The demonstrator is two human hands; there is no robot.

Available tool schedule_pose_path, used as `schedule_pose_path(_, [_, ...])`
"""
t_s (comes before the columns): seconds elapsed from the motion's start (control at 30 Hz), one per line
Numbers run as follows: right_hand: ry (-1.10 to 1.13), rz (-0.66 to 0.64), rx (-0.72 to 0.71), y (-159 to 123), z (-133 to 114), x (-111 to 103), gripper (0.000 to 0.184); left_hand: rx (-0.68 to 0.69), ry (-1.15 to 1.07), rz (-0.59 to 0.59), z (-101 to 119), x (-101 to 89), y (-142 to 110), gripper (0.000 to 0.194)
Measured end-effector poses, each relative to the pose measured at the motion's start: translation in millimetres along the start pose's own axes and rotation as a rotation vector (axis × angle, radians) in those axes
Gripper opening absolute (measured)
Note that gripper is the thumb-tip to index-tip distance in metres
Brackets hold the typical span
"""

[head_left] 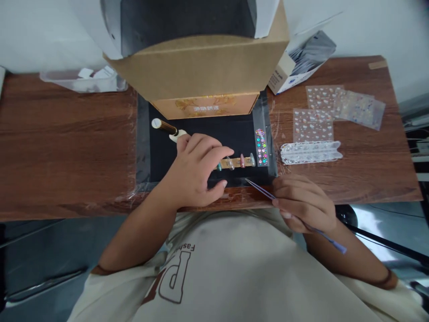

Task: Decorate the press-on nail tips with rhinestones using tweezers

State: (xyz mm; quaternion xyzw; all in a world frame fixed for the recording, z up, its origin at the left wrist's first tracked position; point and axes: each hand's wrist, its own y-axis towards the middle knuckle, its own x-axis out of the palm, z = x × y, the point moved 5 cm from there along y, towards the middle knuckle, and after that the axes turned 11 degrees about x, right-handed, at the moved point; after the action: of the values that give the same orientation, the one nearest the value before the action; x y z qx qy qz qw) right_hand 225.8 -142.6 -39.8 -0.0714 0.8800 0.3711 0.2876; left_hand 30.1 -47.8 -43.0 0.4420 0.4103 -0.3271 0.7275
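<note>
My left hand [197, 172] rests on the black mat [161, 147], fingers curled over the left end of a wooden strip [239, 162] that carries several false nails. My right hand [306, 203] is closed round thin purple tweezers [259, 190], whose tip points at the mat's front edge just below the nails. A narrow strip of coloured flower stickers [262, 147] lies right of the nails. A gold pen-like tool with a white tip [166, 128] lies on the mat behind my left hand.
A large cardboard box [201, 67] stands at the back of the mat. Clear sticker sheets [313, 125] and a lacy strip [310, 152] lie on the brown table at right. A small box [295, 67] and a plastic tray [80, 78] sit at the back.
</note>
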Motion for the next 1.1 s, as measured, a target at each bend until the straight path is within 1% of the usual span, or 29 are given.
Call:
schedule_pose_path(0.1, [-0.002,-0.012,-0.034,10,-3,1,0.010,-0.041,-0.007,0.016,2,-12.0,-5,0.047])
schedule_pose_path(0.2, [-0.024,-0.075,-0.072,25,-4,3,0.010,-0.162,-0.012,-0.012,-1,-20.4,-17,0.042])
schedule_pose_path(0.27, [-0.059,-0.120,-0.097,36,-4,6,0.011,-0.234,-0.043,-0.028,-6,-19.4,-26,0.041])
schedule_pose_path(0.33, [-0.077,-0.150,-0.131,46,-5,9,0.011,-0.264,-0.082,-0.032,-11,-13.6,-34,0.044])
schedule_pose_path(0.43, [-0.101,-0.192,-0.160,55,-3,13,0.010,-0.261,-0.109,-0.022,-17,-3.3,-39,0.047])
schedule_pose_path(0.57, [-0.085,-0.192,-0.160,57,5,14,0.011,-0.198,-0.090,0.004,-14,3.5,-32,0.043])
schedule_pose_path(0.7, [-0.044,-0.151,-0.127,52,11,11,0.012,-0.170,-0.116,-0.047,-7,11.9,-24,0.045])
schedule_pose_path(0.87, [-0.055,-0.121,-0.072,50,12,8,0.011,-0.193,-0.136,-0.094,-6,19.9,-20,0.049])
schedule_pose_path(0.97, [-0.045,-0.167,-0.081,51,11,10,0.012,-0.231,-0.137,-0.100,-8,21.1,-20,0.052])
schedule_pose_path(1.1, [-0.045,-0.234,-0.108,50,11,17,0.013,-0.246,-0.127,-0.117,-9,22.2,-21,0.053])
